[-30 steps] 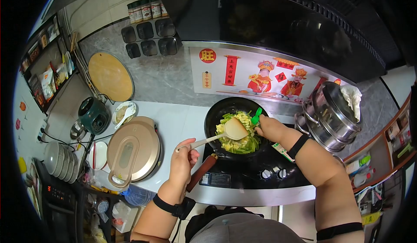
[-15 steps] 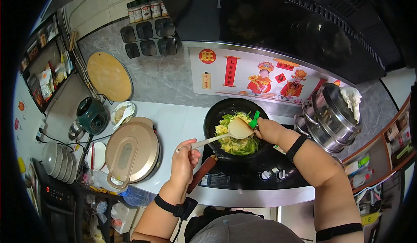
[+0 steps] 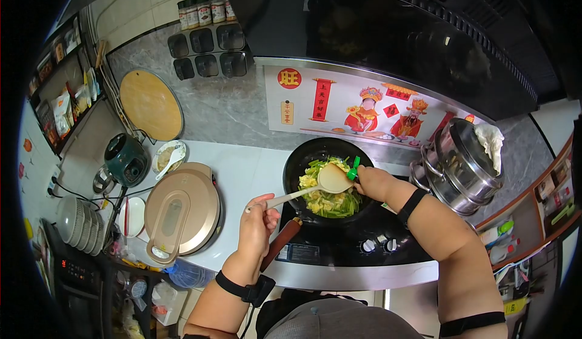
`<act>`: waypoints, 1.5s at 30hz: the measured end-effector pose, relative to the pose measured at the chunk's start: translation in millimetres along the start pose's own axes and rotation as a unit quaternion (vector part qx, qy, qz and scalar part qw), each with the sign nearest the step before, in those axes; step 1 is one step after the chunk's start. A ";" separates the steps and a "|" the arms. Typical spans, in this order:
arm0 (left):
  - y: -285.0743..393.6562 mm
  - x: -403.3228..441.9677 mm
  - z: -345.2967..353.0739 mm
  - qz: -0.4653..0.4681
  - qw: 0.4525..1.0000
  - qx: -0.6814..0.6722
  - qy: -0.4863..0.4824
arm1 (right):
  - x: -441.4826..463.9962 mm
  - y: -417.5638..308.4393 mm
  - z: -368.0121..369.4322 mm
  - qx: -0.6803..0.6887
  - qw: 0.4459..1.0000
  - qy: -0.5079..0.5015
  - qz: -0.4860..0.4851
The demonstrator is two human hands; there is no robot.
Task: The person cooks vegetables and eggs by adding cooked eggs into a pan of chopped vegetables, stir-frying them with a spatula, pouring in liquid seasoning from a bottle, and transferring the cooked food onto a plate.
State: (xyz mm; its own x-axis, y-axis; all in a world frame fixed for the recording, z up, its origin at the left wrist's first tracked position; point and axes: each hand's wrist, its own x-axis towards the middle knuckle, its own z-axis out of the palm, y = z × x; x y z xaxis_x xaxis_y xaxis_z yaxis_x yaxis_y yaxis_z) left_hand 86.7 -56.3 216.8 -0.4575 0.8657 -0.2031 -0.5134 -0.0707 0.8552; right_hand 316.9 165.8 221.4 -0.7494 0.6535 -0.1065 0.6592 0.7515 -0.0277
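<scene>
My left hand (image 3: 259,221) is closed round the pale handle of a ladle (image 3: 334,179), whose bowl is held over the wok (image 3: 292,160). In the wok lies a mix of green vegetable pieces and yellow egg (image 3: 336,204). My right hand (image 3: 374,182) grips a green-capped container (image 3: 353,168), its cap tilted at the ladle's far edge. Most of the container's body is hidden by my hand. The wok's brown wooden handle (image 3: 282,242) points toward me, just right of my left wrist, with no hand on it.
The wok stands on a black gas stove (image 3: 345,245) with two knobs. To the right are stacked steel steamer pots (image 3: 464,163). At left are a beige electric griddle (image 3: 182,208), a bowl with a white spoon (image 3: 170,157) and stacked bowls (image 3: 82,227). A range hood (image 3: 388,42) hangs above.
Both hands stay almost in place. The green cap has shifted very slightly above the ladle, and the whole view has moved by a few pixels.
</scene>
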 end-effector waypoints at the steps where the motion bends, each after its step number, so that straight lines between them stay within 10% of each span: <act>1: -0.2 0.1 0.1 0.000 1.000 -0.001 0.000 | 0.2 0.0 -0.4 -0.001 1.000 0.000 0.000; 45: 59.0 6.3 52.6 0.163 0.952 0.231 -0.115 | -120.2 20.2 -46.1 0.190 0.957 0.209 0.066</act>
State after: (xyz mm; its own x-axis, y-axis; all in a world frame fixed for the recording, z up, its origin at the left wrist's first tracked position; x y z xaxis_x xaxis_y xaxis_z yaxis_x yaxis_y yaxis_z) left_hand 91.8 -28.9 291.1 -0.3398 0.9244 0.1735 0.0272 -0.1748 0.9842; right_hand 417.5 106.6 279.5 -0.5650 0.7794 0.2709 0.6650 0.6245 -0.4096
